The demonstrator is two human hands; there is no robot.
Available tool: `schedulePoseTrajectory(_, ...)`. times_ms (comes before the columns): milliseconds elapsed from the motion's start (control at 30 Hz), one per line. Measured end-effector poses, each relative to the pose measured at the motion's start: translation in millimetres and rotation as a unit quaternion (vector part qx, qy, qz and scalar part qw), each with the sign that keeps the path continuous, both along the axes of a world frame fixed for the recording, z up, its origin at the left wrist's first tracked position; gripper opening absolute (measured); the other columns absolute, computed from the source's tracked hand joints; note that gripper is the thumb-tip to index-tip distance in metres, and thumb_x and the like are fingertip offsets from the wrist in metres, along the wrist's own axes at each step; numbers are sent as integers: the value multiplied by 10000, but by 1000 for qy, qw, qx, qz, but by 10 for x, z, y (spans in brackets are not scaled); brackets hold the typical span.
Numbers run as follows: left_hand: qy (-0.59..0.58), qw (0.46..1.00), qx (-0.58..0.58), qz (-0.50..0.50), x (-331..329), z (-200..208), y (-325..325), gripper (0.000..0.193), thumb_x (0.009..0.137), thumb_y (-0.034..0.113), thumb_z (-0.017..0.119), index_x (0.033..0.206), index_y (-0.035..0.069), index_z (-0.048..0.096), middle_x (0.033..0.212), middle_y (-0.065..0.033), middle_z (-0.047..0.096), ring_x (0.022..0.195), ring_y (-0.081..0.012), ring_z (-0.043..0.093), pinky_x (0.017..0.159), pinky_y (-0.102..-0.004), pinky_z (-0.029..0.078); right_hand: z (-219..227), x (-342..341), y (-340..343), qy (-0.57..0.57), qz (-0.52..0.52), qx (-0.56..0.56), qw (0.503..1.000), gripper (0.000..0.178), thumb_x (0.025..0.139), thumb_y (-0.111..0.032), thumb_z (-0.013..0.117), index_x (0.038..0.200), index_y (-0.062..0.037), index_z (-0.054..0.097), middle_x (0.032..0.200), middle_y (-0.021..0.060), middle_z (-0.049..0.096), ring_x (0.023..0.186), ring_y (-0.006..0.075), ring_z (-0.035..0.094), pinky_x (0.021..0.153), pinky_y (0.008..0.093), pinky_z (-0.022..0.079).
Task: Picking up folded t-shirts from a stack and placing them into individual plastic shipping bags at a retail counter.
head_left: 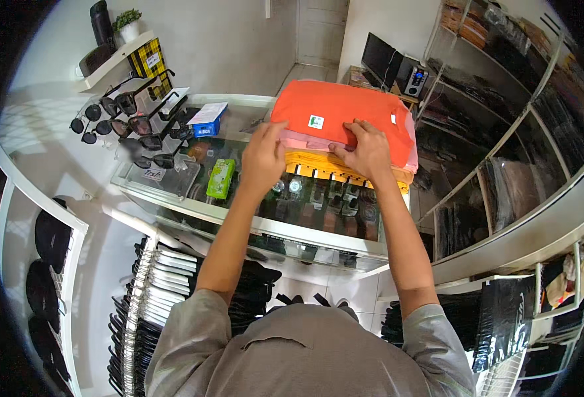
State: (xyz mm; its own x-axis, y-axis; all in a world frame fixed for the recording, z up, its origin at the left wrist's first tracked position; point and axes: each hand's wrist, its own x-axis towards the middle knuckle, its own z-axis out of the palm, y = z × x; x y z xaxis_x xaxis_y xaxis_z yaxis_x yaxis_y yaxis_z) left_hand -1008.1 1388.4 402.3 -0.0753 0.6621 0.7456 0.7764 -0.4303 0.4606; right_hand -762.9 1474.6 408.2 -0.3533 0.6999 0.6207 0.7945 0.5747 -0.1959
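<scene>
**Orange cloth [345, 106] laid flat on top of the pile**

Nearest, black clothes are hung close together on white hangers [171, 270], perhaps so that many can be fitted into a small space. Past them, the glass counter [305, 237] is edged in white. Watches [296, 185] are kept under its glass, likely so they can be seen but not touched. A green packet [221, 178] is left on top, to the left of the pile.

At the pile, yellow cloth [335, 167] is seen lowest, pink cloth [305, 141] is set above it, and the orange cloth is laid over both. The right hand [366, 147] is held open on the orange cloth, with thumb and fingers spread, maybe so the front can be kept flat. The left hand [263, 153] is held at the pile's left edge with its fingers bent; whether cloth is pinched there cannot be told.

Farther off, a blue box [208, 121] is placed near the sunglasses [139, 124], which are stacked in rows, probably so each pair can be seen. At the back, a black screen [381, 59] is stood beside a speaker [416, 81].
</scene>
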Motion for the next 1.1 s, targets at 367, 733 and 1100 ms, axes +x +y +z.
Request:
schedulePoseTrajectory(367, 195, 980, 34, -24, -137, 220, 569, 447, 784, 66, 698, 1231, 93, 705, 1249, -120, 655, 1195, -339, 579, 1050, -477, 449, 70, 22, 13, 31, -10, -6, 999, 515, 791, -457, 782, 1122, -62, 758, 1243, 208, 695, 1121, 354, 678, 993, 477, 499)
schedulePoseTrajectory(733, 126, 989, -4, -84, -297, 235, 836, 265, 821, 160, 742, 1068, 64, 742, 1058, -139, 702, 1028, -352, 647, 936, -462, 507, 220, -48, -45, 1, -3, -33, 999, 416, 814, -422, 733, 1022, -63, 759, 1120, 184, 733, 946, 335, 717, 847, 461, 557)
schedulePoseTrajectory(1100, 20, 981, -188, 41, -353, 177, 585, 734, 785, 316, 803, 1446, 108, 563, 996, -159, 715, 949, -310, 700, 857, -430, 536, 70, -47, -12, 5, -23, -13, 1000, 502, 780, -431, 742, 1128, -69, 741, 1238, 217, 693, 1091, 338, 692, 976, 458, 518)
